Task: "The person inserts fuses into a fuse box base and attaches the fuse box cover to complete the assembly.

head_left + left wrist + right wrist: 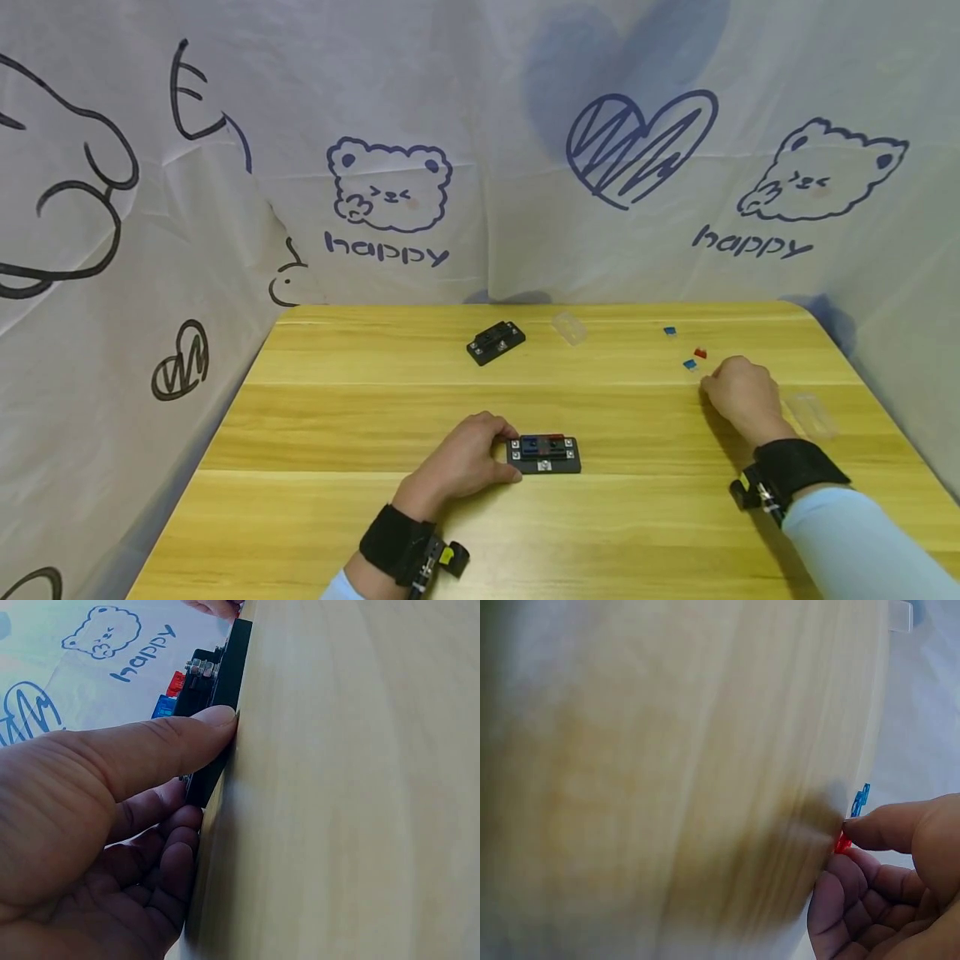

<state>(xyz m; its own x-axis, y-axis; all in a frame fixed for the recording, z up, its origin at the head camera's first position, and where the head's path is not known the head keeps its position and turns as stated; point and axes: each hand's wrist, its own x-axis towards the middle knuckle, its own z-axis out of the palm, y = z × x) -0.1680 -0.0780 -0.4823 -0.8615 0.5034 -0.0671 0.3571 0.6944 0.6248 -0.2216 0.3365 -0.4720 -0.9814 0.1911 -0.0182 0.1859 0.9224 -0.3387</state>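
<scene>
My left hand (468, 457) grips the left end of a black fuse block (545, 467) on the table, thumb along the near edge and fingers at the far corner. Blue (164, 706) and red (176, 684) blade fuses sit in its raised middle, beside metal terminal bolts (202, 668). At the right, my right hand (744, 398) is low over the tabletop, pinching a small red blade fuse (843, 843) between thumb and finger; the hand hides that fuse in the head view. Just beyond its fingertips lie another red fuse (701, 353) and a blue fuse (690, 365).
A second black fuse block (496, 342) lies at the back of the wooden table (337, 425), with a clear plastic cover (569, 328) beside it. Another blue fuse (670, 332) is at the back right. A second clear cover (810, 416) lies right of my right wrist.
</scene>
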